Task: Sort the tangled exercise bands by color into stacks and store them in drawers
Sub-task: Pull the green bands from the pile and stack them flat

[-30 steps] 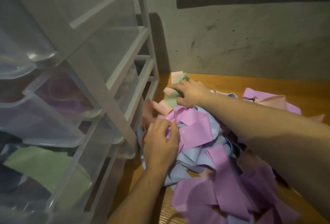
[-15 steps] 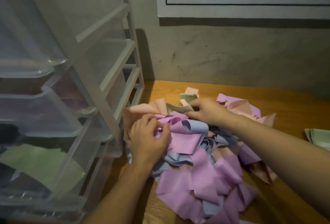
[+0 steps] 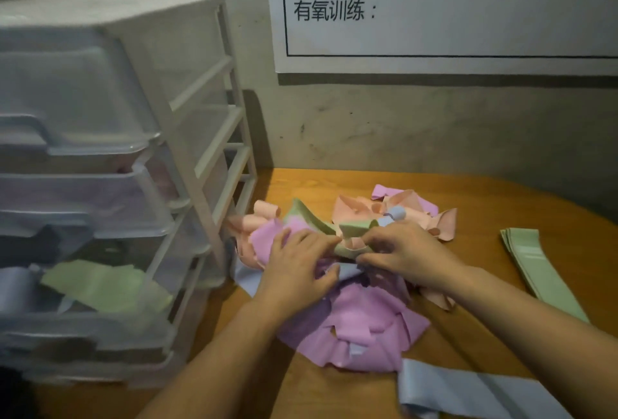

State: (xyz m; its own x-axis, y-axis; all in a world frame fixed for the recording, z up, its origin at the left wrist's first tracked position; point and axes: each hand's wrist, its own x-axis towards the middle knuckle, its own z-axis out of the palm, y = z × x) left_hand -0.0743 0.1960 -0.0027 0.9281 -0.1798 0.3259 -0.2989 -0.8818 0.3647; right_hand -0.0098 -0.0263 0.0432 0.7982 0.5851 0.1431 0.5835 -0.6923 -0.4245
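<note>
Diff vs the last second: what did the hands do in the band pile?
The right hand drew back from the far edge of the tangled pile of pastel rubber bands toward the left hand, bringing the pale green band it pinches. The left hand stayed pressed on the pile. The clear plastic drawer unit is unchanged.

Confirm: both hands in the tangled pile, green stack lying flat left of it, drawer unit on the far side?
Wrong side. In the head view the green stack lies right of the tangled pile; the drawer unit is left. Both hands, left hand and right hand, are in the pile.
</note>
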